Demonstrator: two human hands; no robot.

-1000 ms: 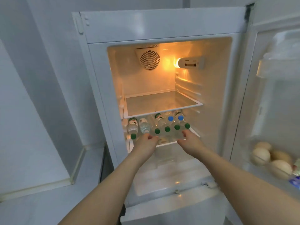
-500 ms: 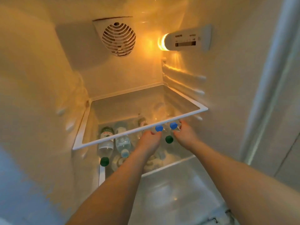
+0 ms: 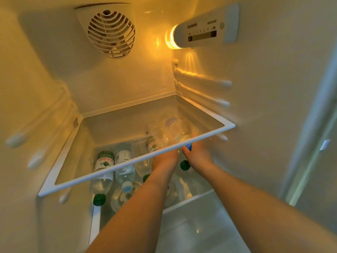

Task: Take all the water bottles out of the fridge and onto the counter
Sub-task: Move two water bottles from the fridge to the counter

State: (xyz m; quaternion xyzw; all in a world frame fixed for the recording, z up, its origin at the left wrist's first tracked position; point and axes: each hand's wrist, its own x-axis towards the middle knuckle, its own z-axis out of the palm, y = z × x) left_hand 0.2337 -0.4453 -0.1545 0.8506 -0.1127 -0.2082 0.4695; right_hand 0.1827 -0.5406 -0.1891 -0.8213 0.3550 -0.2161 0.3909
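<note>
Several clear water bottles lie side by side on the lower fridge shelf (image 3: 193, 198), caps toward me. At the left are a green-capped bottle (image 3: 102, 172) and a pale-blue-capped bottle (image 3: 125, 170). Both my hands reach in under the upper glass shelf (image 3: 138, 159). My right hand (image 3: 197, 156) is wrapped around the neck of a blue-capped bottle (image 3: 176, 127), which I see through the glass. Another green-capped bottle (image 3: 184, 165) lies just below that hand. My left hand (image 3: 165, 159) rests over the middle bottles, and the shelf rim hides its fingers.
The upper glass shelf hangs low over the bottles with nothing on it. A fan grille (image 3: 111, 33) is on the back wall, and a lit control panel (image 3: 204, 30) is on the right wall. Shelf rails (image 3: 202, 84) stick out from both sides. The fridge's right edge (image 3: 310, 136) is at the right.
My head has moved from in front of the fridge to close inside it. Both hands have slid further in under the upper shelf, onto the bottles on the right.
</note>
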